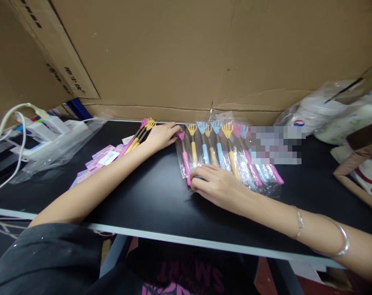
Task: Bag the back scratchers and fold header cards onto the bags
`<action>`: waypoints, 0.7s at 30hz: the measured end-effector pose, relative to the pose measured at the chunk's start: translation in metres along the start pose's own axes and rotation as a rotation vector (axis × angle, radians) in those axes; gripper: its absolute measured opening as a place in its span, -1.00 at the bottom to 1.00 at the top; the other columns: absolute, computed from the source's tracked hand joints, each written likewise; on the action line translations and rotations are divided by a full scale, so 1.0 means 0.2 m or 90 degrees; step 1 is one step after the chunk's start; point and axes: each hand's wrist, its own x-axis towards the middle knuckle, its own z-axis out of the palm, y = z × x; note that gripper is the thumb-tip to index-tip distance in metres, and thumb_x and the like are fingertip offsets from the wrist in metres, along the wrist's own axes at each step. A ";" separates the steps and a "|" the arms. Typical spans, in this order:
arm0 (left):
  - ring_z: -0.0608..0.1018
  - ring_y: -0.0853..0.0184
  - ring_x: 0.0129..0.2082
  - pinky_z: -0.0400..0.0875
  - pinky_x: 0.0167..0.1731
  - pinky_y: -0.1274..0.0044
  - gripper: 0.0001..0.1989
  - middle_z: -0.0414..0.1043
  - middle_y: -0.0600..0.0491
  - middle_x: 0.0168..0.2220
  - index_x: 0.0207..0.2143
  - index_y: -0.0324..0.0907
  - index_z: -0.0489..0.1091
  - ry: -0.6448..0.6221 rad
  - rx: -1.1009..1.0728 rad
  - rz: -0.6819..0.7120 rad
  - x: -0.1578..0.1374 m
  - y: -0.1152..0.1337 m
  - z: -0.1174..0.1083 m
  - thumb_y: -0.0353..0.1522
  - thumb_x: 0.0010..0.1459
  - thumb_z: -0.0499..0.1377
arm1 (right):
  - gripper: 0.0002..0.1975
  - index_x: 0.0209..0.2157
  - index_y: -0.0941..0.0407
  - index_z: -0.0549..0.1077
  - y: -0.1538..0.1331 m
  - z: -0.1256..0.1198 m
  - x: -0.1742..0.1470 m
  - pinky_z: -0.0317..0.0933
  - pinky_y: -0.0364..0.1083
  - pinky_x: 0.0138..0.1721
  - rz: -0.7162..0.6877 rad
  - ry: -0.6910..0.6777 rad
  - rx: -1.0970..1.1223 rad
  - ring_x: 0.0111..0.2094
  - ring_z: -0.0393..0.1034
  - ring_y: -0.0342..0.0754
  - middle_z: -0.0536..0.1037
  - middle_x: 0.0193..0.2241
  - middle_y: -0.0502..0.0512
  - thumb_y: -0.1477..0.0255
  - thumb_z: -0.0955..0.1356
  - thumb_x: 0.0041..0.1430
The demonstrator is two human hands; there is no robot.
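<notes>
The black table [155, 209] is holding a row of bagged back scratchers [232, 157], seemingly done. A power strip [52, 137] is crowding the left end. My left hand [163, 136] and right hand [218, 183], fingers bent, are touching the leftmost pink scratcher [186, 159]; whether they're gripping, I can't tell. Loose back scratchers [136, 143] are apparently remaining, my left forearm [107, 178] partly hiding printed cards [95, 163].

Is a black table [149, 196], pale-edged. Bears bagged scratchers [233, 159] in a row, more scratchers [134, 144] and cards [94, 164] to the left, clear plastic [69, 143] farther left, a bagged tub [314, 110] at right.
</notes>
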 end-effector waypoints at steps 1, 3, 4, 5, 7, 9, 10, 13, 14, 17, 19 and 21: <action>0.59 0.21 -0.17 0.34 -0.38 0.53 -0.68 0.47 -0.04 -0.04 0.07 -0.13 0.36 -0.013 -0.002 0.007 -0.01 0.00 -0.02 -0.32 0.32 0.00 | -0.74 -0.37 0.13 0.43 0.00 0.00 0.00 0.25 -0.09 -0.22 0.005 0.000 0.007 -0.31 0.41 -0.07 0.56 -0.25 0.12 0.56 0.19 0.34; 0.60 0.22 -0.17 0.35 -0.38 0.52 -0.64 0.47 -0.02 0.00 0.13 -0.10 0.32 -0.027 -0.001 0.022 -0.03 0.02 -0.05 -0.34 0.31 0.01 | -0.74 -0.35 0.13 0.44 0.02 0.01 0.00 0.26 -0.08 -0.22 0.008 -0.008 0.017 -0.34 0.43 -0.07 0.57 -0.28 0.12 0.55 0.18 0.35; 0.60 0.22 -0.17 0.37 -0.38 0.52 -0.62 0.47 -0.01 0.01 0.15 -0.09 0.31 -0.030 0.000 0.031 -0.04 0.03 -0.06 -0.34 0.30 0.02 | -0.74 -0.34 0.13 0.45 0.03 0.01 0.01 0.26 -0.07 -0.21 0.009 -0.017 0.027 -0.35 0.43 -0.07 0.57 -0.31 0.11 0.54 0.18 0.36; 0.60 0.22 -0.15 0.38 -0.37 0.52 -0.60 0.47 -0.01 0.02 0.17 -0.09 0.29 -0.032 -0.002 0.040 -0.06 0.04 -0.08 -0.35 0.30 0.02 | -0.76 -0.33 0.13 0.45 0.03 0.01 0.01 0.26 -0.07 -0.21 0.013 -0.027 0.045 -0.36 0.43 -0.07 0.58 -0.34 0.09 0.53 0.19 0.36; 0.60 0.22 -0.12 0.40 -0.34 0.52 -0.59 0.47 0.00 0.05 0.18 -0.09 0.29 -0.036 -0.009 0.066 -0.11 0.07 -0.11 -0.35 0.29 0.04 | -0.80 -0.31 0.11 0.45 0.05 0.01 0.02 0.25 -0.06 -0.19 0.033 -0.044 0.096 -0.34 0.45 -0.06 0.59 -0.36 0.07 0.50 0.22 0.34; 0.60 0.23 -0.11 0.42 -0.30 0.52 -0.61 0.48 0.00 0.06 0.15 -0.08 0.31 -0.043 -0.020 0.097 -0.17 0.10 -0.14 -0.34 0.28 0.06 | -0.87 -0.30 0.10 0.45 0.07 0.01 0.02 0.24 -0.07 -0.20 0.064 -0.051 0.146 -0.33 0.47 -0.06 0.61 -0.35 0.04 0.49 0.27 0.31; 0.61 0.23 -0.12 0.43 -0.27 0.51 -0.62 0.49 0.01 0.05 0.14 -0.08 0.31 -0.046 -0.027 0.114 -0.19 0.12 -0.16 -0.33 0.28 0.07 | -0.89 -0.31 0.09 0.45 0.08 0.01 0.03 0.24 -0.08 -0.22 0.081 -0.053 0.166 -0.33 0.48 -0.06 0.61 -0.35 0.03 0.49 0.29 0.29; 0.60 0.24 -0.10 0.44 -0.18 0.50 -0.63 0.49 0.01 0.05 0.11 -0.08 0.34 -0.045 -0.071 0.169 -0.27 0.15 -0.20 -0.31 0.25 0.12 | -0.92 -0.32 0.06 0.46 0.09 0.00 0.03 0.20 -0.12 -0.31 0.131 -0.070 0.225 -0.36 0.48 -0.07 0.61 -0.38 -0.01 0.51 0.33 0.23; 0.60 0.24 -0.08 0.44 -0.15 0.49 -0.64 0.49 0.01 0.06 0.09 -0.09 0.35 -0.044 -0.090 0.188 -0.29 0.15 -0.21 -0.31 0.25 0.13 | -0.92 -0.32 0.06 0.46 0.09 0.00 0.04 0.19 -0.14 -0.33 0.149 -0.078 0.248 -0.37 0.48 -0.09 0.61 -0.38 -0.03 0.52 0.34 0.21; 0.57 0.24 -0.03 0.43 -0.08 0.48 -0.69 0.47 0.03 0.09 0.03 -0.10 0.40 -0.047 -0.144 0.228 -0.34 0.17 -0.26 -0.32 0.23 0.14 | -0.94 -0.34 0.07 0.47 0.11 -0.01 0.04 0.18 -0.16 -0.37 0.198 -0.094 0.308 -0.39 0.47 -0.11 0.60 -0.40 -0.04 0.50 0.35 0.20; 0.57 0.23 -0.02 0.42 -0.06 0.47 -0.72 0.47 0.05 0.09 -0.02 -0.10 0.43 -0.056 -0.170 0.237 -0.36 0.18 -0.29 -0.32 0.21 0.15 | -0.95 -0.35 0.09 0.46 0.12 -0.01 0.03 0.21 -0.15 -0.34 0.215 -0.087 0.345 -0.39 0.46 -0.12 0.60 -0.39 -0.03 0.49 0.36 0.20; 0.58 0.24 -0.05 0.42 -0.09 0.48 -0.75 0.48 0.07 0.07 -0.07 -0.08 0.46 -0.071 -0.193 0.230 -0.38 0.20 -0.32 -0.28 0.20 0.15 | -0.95 -0.36 0.09 0.46 0.12 0.00 0.02 0.24 -0.14 -0.30 0.224 -0.073 0.383 -0.37 0.46 -0.11 0.59 -0.39 -0.01 0.48 0.36 0.20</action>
